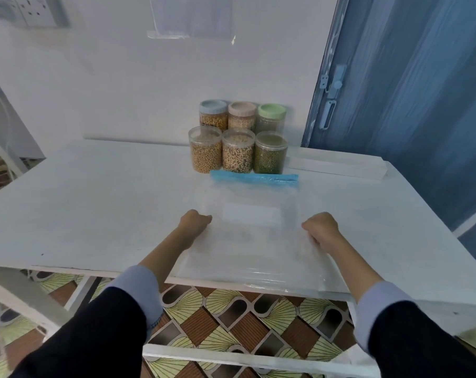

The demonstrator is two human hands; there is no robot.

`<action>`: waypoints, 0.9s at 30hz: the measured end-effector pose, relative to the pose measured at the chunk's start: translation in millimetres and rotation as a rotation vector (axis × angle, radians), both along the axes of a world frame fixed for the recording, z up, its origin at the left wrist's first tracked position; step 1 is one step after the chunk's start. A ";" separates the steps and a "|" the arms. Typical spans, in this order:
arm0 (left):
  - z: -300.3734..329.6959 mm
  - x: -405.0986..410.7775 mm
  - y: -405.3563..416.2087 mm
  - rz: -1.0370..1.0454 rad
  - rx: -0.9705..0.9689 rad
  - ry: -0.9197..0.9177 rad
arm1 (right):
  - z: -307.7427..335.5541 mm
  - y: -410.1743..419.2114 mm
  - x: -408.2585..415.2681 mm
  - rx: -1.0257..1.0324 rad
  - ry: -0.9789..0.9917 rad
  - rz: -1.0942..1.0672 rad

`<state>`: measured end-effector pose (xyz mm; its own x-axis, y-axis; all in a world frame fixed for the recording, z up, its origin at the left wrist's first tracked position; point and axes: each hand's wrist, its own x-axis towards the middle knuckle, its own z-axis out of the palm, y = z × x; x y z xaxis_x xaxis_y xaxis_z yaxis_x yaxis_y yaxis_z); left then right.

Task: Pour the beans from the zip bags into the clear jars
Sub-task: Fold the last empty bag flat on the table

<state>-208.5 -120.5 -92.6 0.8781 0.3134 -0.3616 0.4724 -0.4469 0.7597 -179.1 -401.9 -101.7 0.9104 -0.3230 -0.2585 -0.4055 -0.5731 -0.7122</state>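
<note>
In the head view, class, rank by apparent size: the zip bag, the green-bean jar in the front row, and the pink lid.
1. zip bag, nearest the camera
2. green-bean jar
3. pink lid, farthest back

Head view, down over table (95,203)

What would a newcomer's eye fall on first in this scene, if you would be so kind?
Probably the six jars of beans clustered at the table's far edge against the wall, three lidded behind three open ones. Next, the flat, empty-looking zip bag with its blue seal, lying before them, its sides gripped by the left hand and right hand.
</note>
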 end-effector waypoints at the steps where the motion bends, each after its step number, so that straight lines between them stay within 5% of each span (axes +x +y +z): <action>1: 0.1 1.3 0.0 0.005 0.002 0.000 | 0.0 -1.1 0.6 -0.050 -0.023 0.000; 4: 0.3 1.8 -0.3 0.028 0.086 0.016 | 1.8 -3.9 -2.2 -0.163 0.003 -0.001; 10: 5.7 4.6 -5.5 0.028 0.049 0.004 | 16.6 3.0 -6.4 0.155 0.200 0.079; 19: 8.4 10.6 -5.6 0.100 -0.007 -0.017 | 27.3 22.6 -3.4 0.172 0.284 0.122; 24: 6.1 19.5 -0.2 0.159 -0.011 -0.045 | 28.5 24.5 1.1 0.535 0.109 -0.015; 27: 10.0 22.3 3.8 0.236 -0.087 -0.065 | 35.4 19.6 7.6 0.584 0.072 -0.036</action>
